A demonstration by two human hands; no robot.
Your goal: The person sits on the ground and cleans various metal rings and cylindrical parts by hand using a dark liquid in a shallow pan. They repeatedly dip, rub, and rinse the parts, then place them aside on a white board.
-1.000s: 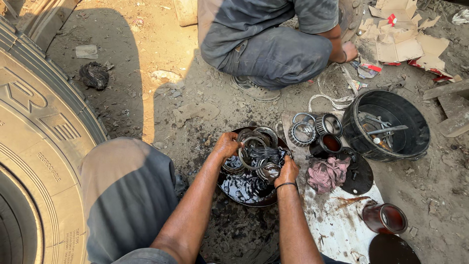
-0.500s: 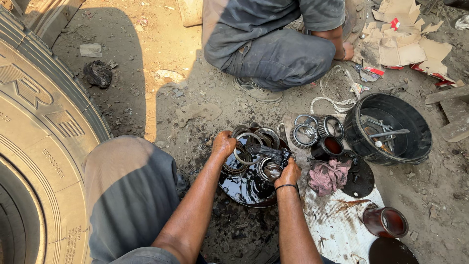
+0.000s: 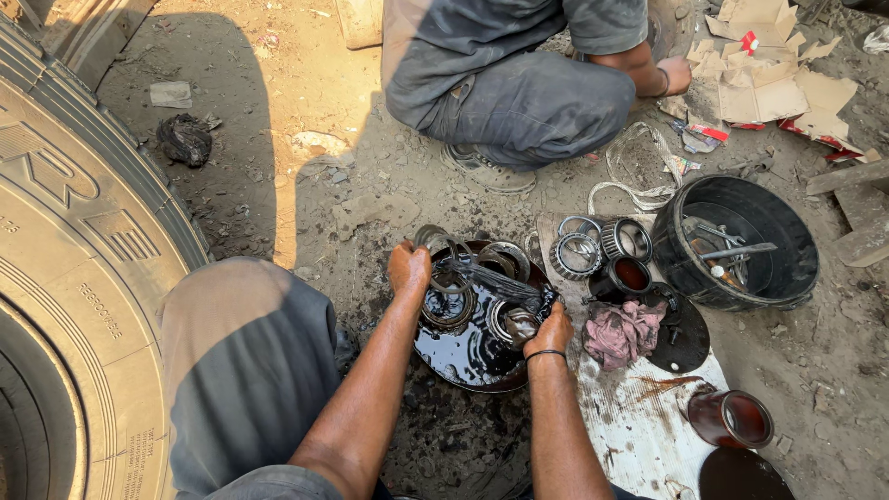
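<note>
In the oil pan (image 3: pixel 463 356), the right hand (image 3: pixel 553 331) grips a bearing (image 3: pixel 517 324) at its right edge; the left hand (image 3: pixel 408 269) clasps a ring (image 3: pixel 446 310) at its left rim

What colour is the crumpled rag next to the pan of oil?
The crumpled cloth rag is dusty pink with dark greasy stains, seen in the head view, the only view.

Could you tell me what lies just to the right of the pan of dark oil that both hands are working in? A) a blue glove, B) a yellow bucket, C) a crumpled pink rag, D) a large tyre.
C: a crumpled pink rag lies on the white sheet beside the pan of dark oil, close to the right hand.
</note>
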